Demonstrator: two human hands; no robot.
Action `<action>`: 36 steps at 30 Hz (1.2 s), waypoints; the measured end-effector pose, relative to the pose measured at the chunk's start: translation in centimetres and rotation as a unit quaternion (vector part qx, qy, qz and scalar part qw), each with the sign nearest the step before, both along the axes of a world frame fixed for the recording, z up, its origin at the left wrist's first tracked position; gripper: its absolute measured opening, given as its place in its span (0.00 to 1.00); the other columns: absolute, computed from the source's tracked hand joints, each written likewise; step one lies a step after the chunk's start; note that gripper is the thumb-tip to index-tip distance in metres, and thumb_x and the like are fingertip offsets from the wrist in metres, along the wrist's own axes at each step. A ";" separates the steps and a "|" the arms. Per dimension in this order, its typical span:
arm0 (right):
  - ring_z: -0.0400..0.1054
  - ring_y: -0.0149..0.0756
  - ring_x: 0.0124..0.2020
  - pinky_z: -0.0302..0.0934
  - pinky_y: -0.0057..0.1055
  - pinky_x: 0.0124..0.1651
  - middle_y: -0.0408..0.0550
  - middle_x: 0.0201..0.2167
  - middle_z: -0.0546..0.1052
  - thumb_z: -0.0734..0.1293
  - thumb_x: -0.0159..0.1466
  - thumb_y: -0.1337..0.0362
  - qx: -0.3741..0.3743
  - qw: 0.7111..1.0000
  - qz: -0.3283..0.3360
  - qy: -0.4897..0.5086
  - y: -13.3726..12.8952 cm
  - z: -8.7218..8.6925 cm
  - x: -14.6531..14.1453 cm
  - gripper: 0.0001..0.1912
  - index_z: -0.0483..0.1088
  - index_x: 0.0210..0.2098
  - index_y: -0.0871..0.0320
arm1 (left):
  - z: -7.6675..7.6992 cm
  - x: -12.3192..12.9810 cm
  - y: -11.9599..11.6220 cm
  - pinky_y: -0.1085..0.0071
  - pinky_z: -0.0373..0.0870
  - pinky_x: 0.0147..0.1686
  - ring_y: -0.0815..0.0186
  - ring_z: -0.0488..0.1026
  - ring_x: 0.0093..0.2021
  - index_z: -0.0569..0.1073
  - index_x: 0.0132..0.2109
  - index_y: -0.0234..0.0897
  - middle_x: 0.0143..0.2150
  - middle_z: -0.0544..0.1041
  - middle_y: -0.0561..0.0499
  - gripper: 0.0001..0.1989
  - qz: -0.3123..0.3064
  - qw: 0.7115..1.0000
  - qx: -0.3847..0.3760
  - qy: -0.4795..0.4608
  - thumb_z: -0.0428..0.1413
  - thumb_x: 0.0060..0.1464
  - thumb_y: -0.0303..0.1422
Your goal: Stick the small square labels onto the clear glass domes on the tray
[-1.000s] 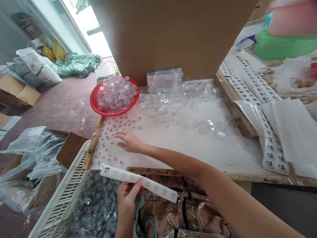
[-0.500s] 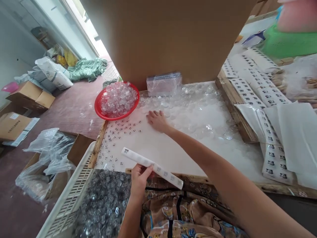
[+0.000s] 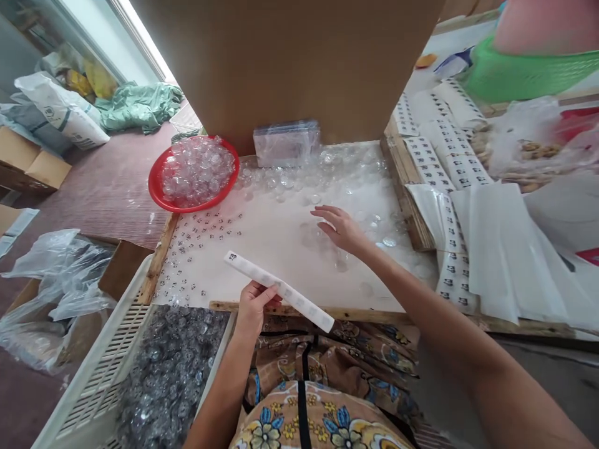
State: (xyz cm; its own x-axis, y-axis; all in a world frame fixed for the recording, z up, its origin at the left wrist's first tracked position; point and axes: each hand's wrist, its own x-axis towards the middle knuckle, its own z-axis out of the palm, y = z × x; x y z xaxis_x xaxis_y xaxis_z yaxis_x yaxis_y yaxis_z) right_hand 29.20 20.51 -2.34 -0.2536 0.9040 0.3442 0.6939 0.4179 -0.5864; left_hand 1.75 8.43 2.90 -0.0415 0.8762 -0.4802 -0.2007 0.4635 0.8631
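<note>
My left hand [image 3: 255, 305] pinches a folded white strip of stickers [image 3: 299, 302] with small black prints, held slantwise over the front edge of the white work board [image 3: 281, 249]. Above the right part of the board, my right hand [image 3: 340, 227] is open with its fingers stretched to the left and nothing in them. Around it lie scattered clear plastic discs [image 3: 389, 242], with more spread along the back. On the board's left side are several small black printed pieces [image 3: 201, 234].
A red basin [image 3: 156, 196] full of clear plastic pieces stands at the board's back left corner. A white crate [image 3: 100, 368] of clear and dark pieces sits below left. A large cardboard box [image 3: 285, 68] blocks the back. More sticker strips [image 3: 452, 249] lie right of a wooden rail [image 3: 409, 199].
My right hand has moved right across the board, from near the basin to the discs. My left hand still grips the strip. The camera view has shifted to the right.
</note>
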 end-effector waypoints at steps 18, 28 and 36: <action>0.69 0.46 0.44 0.61 0.38 0.47 0.55 0.43 0.75 0.68 0.66 0.62 -0.089 0.989 0.018 -0.120 -3.8 1.2 -3.9 0.10 0.71 0.46 0.59 | -0.6 -0.3 -1.3 0.74 0.73 0.25 0.68 0.74 0.24 0.79 0.32 0.32 0.25 0.78 0.52 0.16 0.021 1.000 -0.003 -0.010 0.71 0.37 0.38; 0.68 0.45 0.44 0.62 0.38 0.47 0.56 0.42 0.76 0.59 0.69 0.70 -0.085 0.984 0.048 -0.151 -2.5 -0.1 -6.0 0.12 0.74 0.42 0.58 | -0.8 -1.6 -2.0 0.74 0.73 0.25 0.68 0.74 0.24 0.79 0.32 0.32 0.25 0.78 0.52 0.15 0.041 0.999 -0.007 -0.024 0.71 0.39 0.37; 0.72 0.39 0.39 0.66 0.35 0.43 0.53 0.42 0.76 0.61 0.67 0.67 -0.108 0.991 0.013 0.074 -2.2 0.6 -6.0 0.11 0.73 0.44 0.56 | -0.8 -1.9 -1.8 0.73 0.74 0.26 0.67 0.75 0.25 0.80 0.33 0.32 0.26 0.79 0.51 0.14 0.036 0.999 -0.016 -0.029 0.70 0.41 0.36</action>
